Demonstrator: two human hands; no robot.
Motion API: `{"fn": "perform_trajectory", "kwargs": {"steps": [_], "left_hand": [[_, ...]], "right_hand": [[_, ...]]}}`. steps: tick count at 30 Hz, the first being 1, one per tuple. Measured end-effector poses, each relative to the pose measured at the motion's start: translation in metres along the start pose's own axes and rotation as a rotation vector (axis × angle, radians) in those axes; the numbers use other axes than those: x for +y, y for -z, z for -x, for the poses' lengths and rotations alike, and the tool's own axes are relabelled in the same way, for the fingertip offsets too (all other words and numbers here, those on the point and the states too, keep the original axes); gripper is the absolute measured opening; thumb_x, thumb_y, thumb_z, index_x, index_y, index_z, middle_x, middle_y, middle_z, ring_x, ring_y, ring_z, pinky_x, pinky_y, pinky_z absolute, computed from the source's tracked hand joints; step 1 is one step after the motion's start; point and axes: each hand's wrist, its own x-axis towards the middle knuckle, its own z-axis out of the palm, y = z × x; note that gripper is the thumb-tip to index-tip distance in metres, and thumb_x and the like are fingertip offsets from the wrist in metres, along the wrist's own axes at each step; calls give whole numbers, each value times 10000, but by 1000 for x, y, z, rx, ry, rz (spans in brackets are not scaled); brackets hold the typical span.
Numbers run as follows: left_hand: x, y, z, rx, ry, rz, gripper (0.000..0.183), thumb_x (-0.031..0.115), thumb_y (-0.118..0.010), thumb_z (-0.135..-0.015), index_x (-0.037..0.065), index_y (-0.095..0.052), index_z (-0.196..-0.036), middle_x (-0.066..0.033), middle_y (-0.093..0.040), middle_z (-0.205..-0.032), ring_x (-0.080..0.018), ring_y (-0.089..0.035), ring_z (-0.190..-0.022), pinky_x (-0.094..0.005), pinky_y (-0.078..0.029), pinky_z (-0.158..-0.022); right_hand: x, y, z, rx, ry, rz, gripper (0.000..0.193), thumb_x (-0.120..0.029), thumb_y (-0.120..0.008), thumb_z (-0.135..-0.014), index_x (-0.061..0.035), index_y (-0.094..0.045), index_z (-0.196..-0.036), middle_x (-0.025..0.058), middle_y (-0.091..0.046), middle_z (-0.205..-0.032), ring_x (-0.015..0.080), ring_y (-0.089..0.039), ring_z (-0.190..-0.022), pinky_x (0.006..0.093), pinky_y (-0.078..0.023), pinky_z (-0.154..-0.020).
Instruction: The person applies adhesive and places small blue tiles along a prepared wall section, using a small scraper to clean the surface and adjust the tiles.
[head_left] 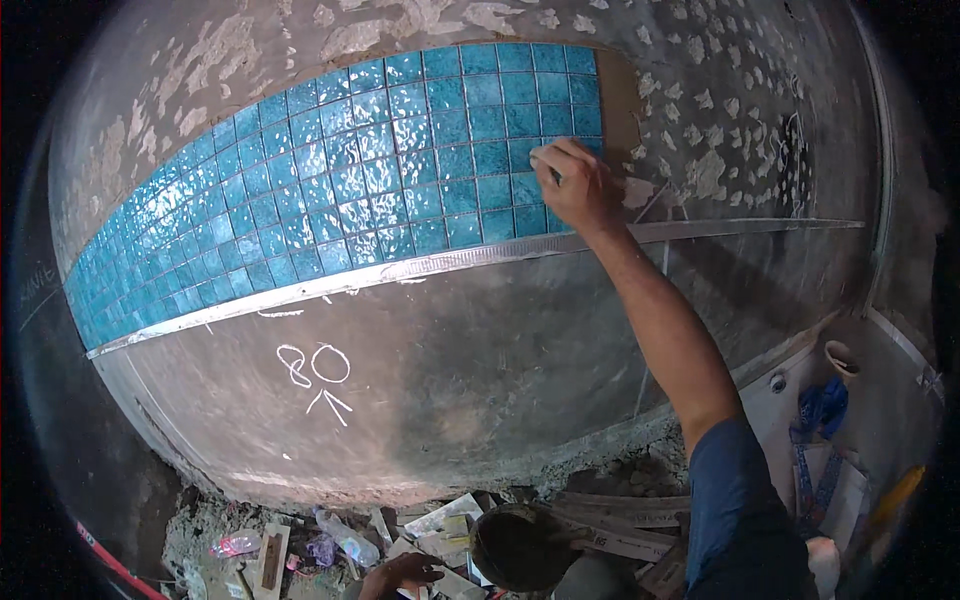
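My right hand (580,187) is up against the right end of a sheet of glossy blue-green mosaic tiles (378,140) on the wall. Its fingers are bent into a pinch at the tile joints, and what they hold, if anything, is too small to name. Under the tiles runs a pale metal strip (480,255), a little below my right wrist. Low in the picture is my left hand (400,574), in shadow, fingers loosely extended and apart. It hangs near a dark round bucket (520,545), with no object visible in it.
Bare grey mortar (700,120) with rough patches borders the tiles. Chalk marks (315,365) show on the wall below. Rubble, wood boards (630,540), a plastic bottle (345,535) and a wooden float (270,560) lie along the wall's foot. Blue cloth (823,405) is at right.
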Motion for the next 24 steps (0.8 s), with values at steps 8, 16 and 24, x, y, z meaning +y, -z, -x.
{"fn": "perform_trajectory", "kwargs": {"steps": [8,16,24], "left_hand": [[31,27,13,4,-5,-25,519,500,-652,-974,178,-654,-1381,-170,-720,-1253,-350,-701,-1123,-445,-549,-989],[129,253,41,1086,-362,89,262,95,-733,-920,20,-738,-1171,-201,-744,-1142,-290,-716,-1097,-384,-553,-932],[121,260,109,799,-47,131,240,81,-718,-919,25,-738,-1152,-180,-766,-1086,-274,-755,-977,-379,-581,-837]], "right_hand": [[-37,-25,-2,33,-252,-59,107,-88,-706,-899,-34,-717,-991,159,-692,-918,372,-696,-856,433,-545,-708],[-66,20,74,58,-349,-126,121,-95,-643,-985,8,-679,-1038,154,-664,-881,305,-671,-800,395,-513,-694],[-123,114,233,-328,-1370,-348,340,-216,-525,-1098,2,-538,-1358,129,-633,-1017,172,-624,-826,347,-521,-698]]}}
